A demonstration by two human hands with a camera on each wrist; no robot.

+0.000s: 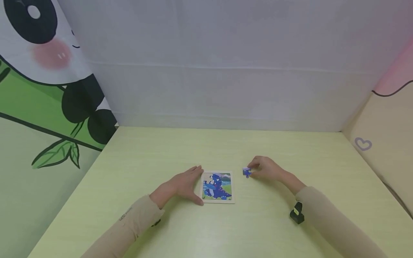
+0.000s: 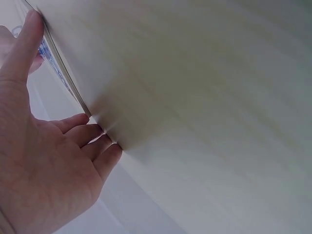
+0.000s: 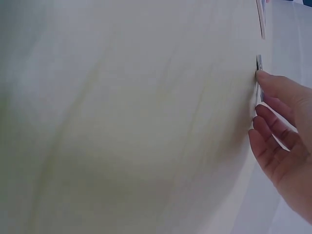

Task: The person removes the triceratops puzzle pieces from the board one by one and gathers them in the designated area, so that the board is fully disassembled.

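Observation:
A small square jigsaw puzzle (image 1: 217, 187) with a pale frame lies on the table, showing a blue dinosaur against a green and light-blue scene. A beige gap shows at its upper left. My left hand (image 1: 185, 184) rests along the frame's left side, thumb at the lower corner and fingers at the upper one. In the left wrist view, those fingers (image 2: 102, 141) are extended, their tips on the tabletop. To the right of the puzzle, my right hand (image 1: 266, 170) pinches a blue and white puzzle piece (image 1: 246, 172) between thumb and fingers, close over the table.
The pale yellow table (image 1: 155, 150) meets a plain whitish cloth wall (image 1: 232, 96) at the back. A panel with a cartoon panda print (image 1: 77, 104) stands on the left, and a beige panel with a heart (image 1: 363, 144) on the right. A black device (image 1: 297, 213) is at the right sleeve.

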